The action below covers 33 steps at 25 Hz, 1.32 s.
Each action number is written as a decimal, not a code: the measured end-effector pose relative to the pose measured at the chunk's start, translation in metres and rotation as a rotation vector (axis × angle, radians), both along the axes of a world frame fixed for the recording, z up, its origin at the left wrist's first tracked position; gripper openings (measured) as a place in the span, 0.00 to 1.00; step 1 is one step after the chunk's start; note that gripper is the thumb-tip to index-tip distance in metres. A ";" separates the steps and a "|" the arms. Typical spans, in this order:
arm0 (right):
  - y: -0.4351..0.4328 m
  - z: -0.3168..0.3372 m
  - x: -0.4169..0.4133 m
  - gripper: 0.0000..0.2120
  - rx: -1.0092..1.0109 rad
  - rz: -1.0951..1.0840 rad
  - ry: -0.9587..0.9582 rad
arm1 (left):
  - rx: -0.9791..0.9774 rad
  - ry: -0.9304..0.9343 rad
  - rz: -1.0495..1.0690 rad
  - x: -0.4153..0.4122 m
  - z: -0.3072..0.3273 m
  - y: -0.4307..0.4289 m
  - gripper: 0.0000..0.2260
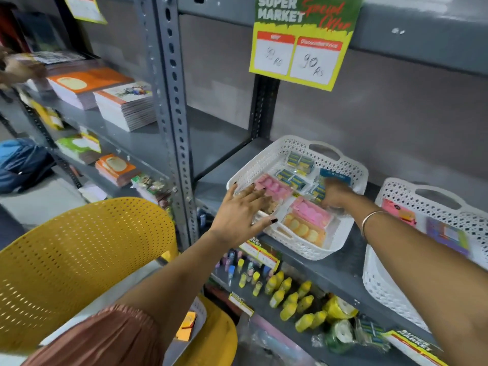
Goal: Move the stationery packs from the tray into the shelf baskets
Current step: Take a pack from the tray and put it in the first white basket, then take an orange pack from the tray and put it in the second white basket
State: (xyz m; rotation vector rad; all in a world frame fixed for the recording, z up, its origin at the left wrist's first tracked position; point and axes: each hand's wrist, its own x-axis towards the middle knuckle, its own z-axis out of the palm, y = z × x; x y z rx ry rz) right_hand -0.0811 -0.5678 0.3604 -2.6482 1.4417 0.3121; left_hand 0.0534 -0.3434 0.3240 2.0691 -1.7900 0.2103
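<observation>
Left hand [241, 211] spread flat, fingers on the near-left pink pack [273, 187]; right hand [335, 196] bent down on the far-right packs, grip can't tell; all inside the white basket [266, 154] on the shelf [332, 273]. Lay packs flat, side by side; steady the basket while nudging.

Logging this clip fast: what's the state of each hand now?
Left hand: open, fingers spread over the basket edge.
Right hand: in the basket, on the packs; grip cannot be told.
</observation>
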 end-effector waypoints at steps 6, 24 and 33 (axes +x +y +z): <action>0.078 0.063 0.070 0.14 -0.143 0.166 -0.681 | -0.124 0.049 0.250 0.024 -0.031 0.070 0.35; 0.326 -0.308 0.148 0.28 0.359 0.700 0.025 | 0.430 0.374 0.915 -0.033 -0.337 0.340 0.34; 0.341 -0.415 0.132 0.40 0.167 0.734 0.232 | 0.540 0.409 0.943 -0.059 -0.392 0.347 0.34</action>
